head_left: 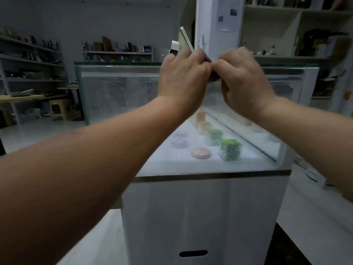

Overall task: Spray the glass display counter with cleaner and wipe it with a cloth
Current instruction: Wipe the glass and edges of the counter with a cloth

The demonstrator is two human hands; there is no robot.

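The glass display counter [210, 175] stands right in front of me on a white cabinet base, its glass hazy and streaked. Both my hands are raised above its far half, close together. My left hand [181, 77] is closed around the lower end of a flat cream object [186, 39] that tilts up and to the left; a second white-and-dark piece [174, 47] sticks up beside it. My right hand [242, 79] is closed too, its fingers pinching at the same spot where the hands meet. What lies between the fingers is blurred. No spray bottle or cloth is in view.
Inside the case lie green bead boxes [230, 150], a pink disc [201, 153] and purple items [179, 139]. A white pillar [219, 20] rises behind the counter. Cluttered shelves [30, 60] fill the left wall, white shelving [286, 31] the right. A wooden stool [61, 109] stands at left.
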